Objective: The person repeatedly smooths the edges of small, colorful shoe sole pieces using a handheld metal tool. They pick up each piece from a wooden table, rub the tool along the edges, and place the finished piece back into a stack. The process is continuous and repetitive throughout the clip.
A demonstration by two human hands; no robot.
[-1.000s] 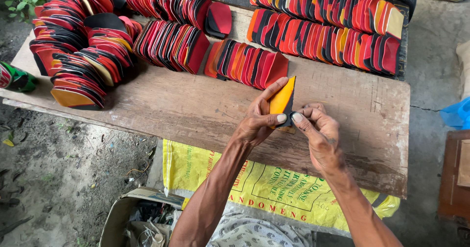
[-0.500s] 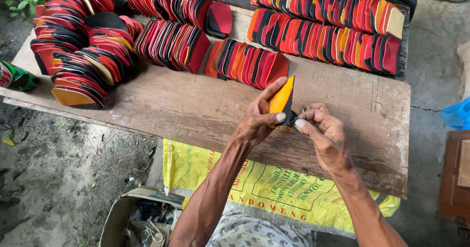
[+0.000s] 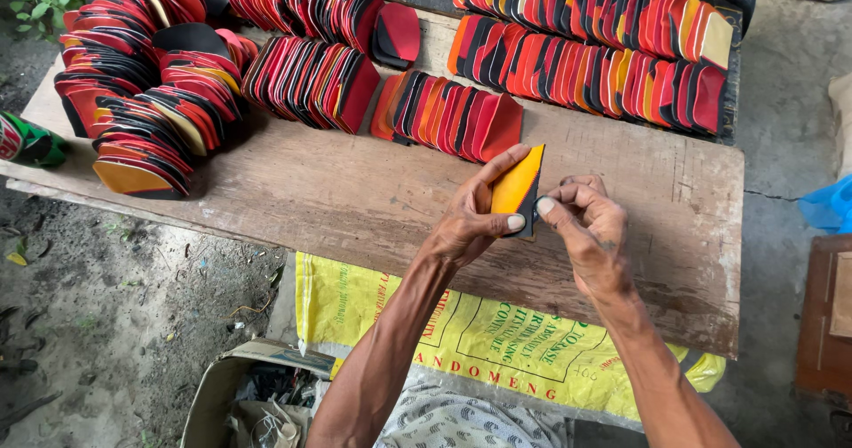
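Note:
My left hand [image 3: 470, 219] holds an orange wedge-shaped piece [image 3: 517, 184] with a black back upright over the worn wooden board [image 3: 337, 200], thumb and fingers pinched on its lower end. My right hand [image 3: 586, 228] is beside it, its fingertips pressing the black edge of the same piece at the bottom right. Whether the right hand also holds a small tool is hidden by the fingers.
Rows of red, orange and black shaped pieces [image 3: 448, 106] stand on edge along the board's far side, with a fanned heap [image 3: 142, 102] at the left. A yellow printed sack [image 3: 461, 333] hangs below the board, a cardboard box [image 3: 240, 395] sits on the dirt, and a green can [image 3: 27, 142] is at far left.
Both hands have stayed in place on the orange piece. The right fingers have shifted slightly along its lower edge.

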